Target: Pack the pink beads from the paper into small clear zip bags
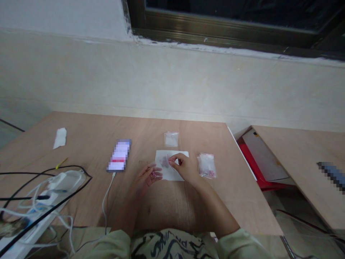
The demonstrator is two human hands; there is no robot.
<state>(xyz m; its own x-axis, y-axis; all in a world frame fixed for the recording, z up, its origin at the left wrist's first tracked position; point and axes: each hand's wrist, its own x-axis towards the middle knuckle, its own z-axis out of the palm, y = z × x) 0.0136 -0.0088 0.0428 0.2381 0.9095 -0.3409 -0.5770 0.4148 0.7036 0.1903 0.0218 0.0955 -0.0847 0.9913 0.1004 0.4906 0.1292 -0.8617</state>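
Note:
My left hand (pixel 147 177) is curled above the near edge of a white paper sheet (pixel 174 173), with a small pink item (pixel 153 174) between its fingers. My right hand (pixel 183 167) lies over the sheet's right side, its fingertips pinching a thin pink piece (pixel 168 160). Blurry pink material (pixel 165 162) rests on the paper. Just beyond the sheet is a small clear plastic bag (pixel 171 139). To its right, a second clear bag (pixel 206 166) holds pink contents. Neither hand touches a bag.
The light wooden tabletop (pixel 88 136) also holds a phone (pixel 119 155) with a white cable (pixel 105 205), a crumpled tissue (pixel 60 138), a yellow stick (pixel 61 163), and a power strip (pixel 64 183) tangled with cords. A red chair (pixel 253 169) stands beyond the right edge.

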